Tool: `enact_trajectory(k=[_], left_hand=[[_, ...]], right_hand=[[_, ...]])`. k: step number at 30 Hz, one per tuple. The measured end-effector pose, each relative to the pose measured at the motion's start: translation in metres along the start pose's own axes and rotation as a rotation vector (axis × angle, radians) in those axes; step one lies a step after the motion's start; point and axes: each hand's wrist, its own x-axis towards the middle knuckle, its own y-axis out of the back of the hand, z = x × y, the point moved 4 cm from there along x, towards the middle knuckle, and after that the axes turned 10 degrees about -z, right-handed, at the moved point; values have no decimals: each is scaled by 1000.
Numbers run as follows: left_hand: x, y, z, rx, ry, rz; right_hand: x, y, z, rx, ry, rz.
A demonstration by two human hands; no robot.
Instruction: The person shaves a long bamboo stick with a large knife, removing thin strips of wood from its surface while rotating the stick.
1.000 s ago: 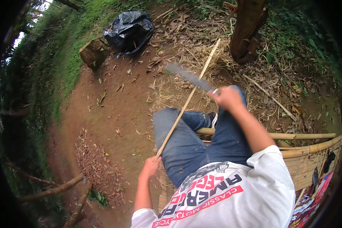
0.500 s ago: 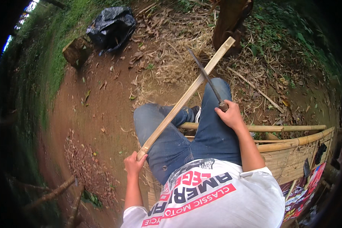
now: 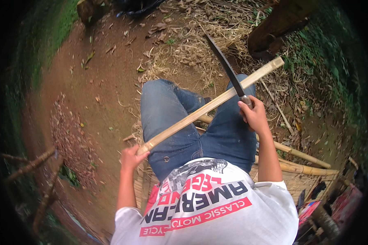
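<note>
My left hand [image 3: 131,156] grips the near end of a long split bamboo strip [image 3: 200,111] that runs up and to the right across my jeans-clad knees. My right hand [image 3: 253,115] is closed on the handle of a long dark-bladed knife [image 3: 225,65]. The blade points up and away and crosses the strip just above my right knee, touching it.
I sit on a woven bamboo bench [image 3: 302,179] with bamboo poles [image 3: 298,153] along its edge. Bare red earth [image 3: 90,98] lies to the left, dry grass and shavings [image 3: 192,45] ahead, a tree stump [image 3: 278,24] upper right, sticks [image 3: 32,163] at lower left.
The bamboo strip has swung lower and more level across my knees. My right hand brought the knife down from the raised position onto the strip.
</note>
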Motion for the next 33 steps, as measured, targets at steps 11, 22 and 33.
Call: enact_trajectory(k=[11,22,33], left_hand=[[29,-2,0,-75,-38,-90],[22,-13,3,-258,103,-212],[14,-20,8,-299,188,-163]], right_hand=[[-29,2,34,358,-47,138],[-24,27,10,256,-80,125],[-7,-21,-12,-124,-166,-149]])
